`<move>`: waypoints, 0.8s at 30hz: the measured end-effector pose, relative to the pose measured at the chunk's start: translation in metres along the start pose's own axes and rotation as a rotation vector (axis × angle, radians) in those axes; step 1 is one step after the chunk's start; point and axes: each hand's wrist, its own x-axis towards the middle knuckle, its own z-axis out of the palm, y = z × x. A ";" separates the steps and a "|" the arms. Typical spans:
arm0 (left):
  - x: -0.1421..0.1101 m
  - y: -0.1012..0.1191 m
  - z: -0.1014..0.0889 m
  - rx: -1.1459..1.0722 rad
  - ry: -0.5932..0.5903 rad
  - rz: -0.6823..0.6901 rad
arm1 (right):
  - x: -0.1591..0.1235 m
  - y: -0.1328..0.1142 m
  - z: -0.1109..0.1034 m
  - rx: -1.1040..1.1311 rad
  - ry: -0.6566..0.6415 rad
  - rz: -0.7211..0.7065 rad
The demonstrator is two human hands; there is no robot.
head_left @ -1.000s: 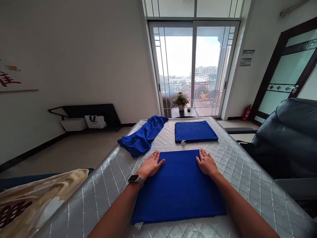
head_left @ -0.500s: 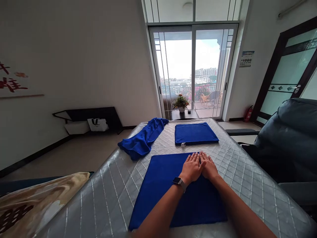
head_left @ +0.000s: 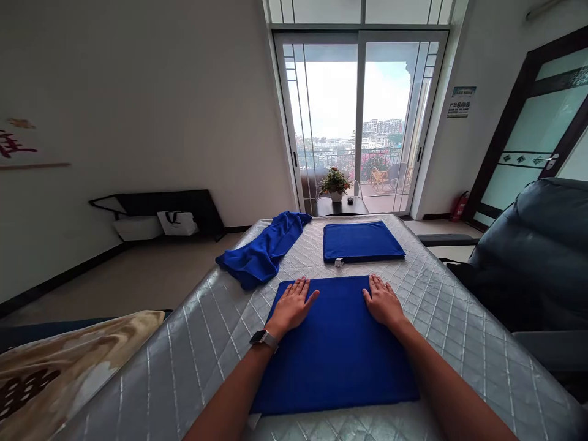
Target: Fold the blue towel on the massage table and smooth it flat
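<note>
A folded blue towel (head_left: 337, 349) lies flat on the silver quilted table cover (head_left: 197, 361) right in front of me. My left hand (head_left: 293, 306) rests flat on the towel's far left part, fingers stretched out, a watch on its wrist. My right hand (head_left: 382, 301) lies flat on the far right part, fingers together and extended. Neither hand holds anything. Beyond them sits a second folded blue towel (head_left: 362, 241) with a small white tag. A crumpled blue towel (head_left: 264, 251) lies at the far left of the table.
A dark padded chair (head_left: 533, 257) stands close on the right. A patterned beige blanket (head_left: 55, 367) lies at lower left. Past the table are a small stand with a potted plant (head_left: 335, 184) and glass balcony doors (head_left: 358, 122). A low black shelf (head_left: 156, 214) stands by the left wall.
My left hand slid from beside my right hand back across the towel to its left side. My right hand stayed near the far right corner.
</note>
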 end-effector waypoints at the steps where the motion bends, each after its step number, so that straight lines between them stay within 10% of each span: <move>1: -0.003 -0.012 0.000 0.004 0.004 -0.016 | 0.000 0.000 0.000 -0.003 -0.001 0.003; 24: -0.010 -0.026 0.004 -0.010 0.090 -0.034 | -0.011 -0.003 -0.005 -0.119 0.068 -0.057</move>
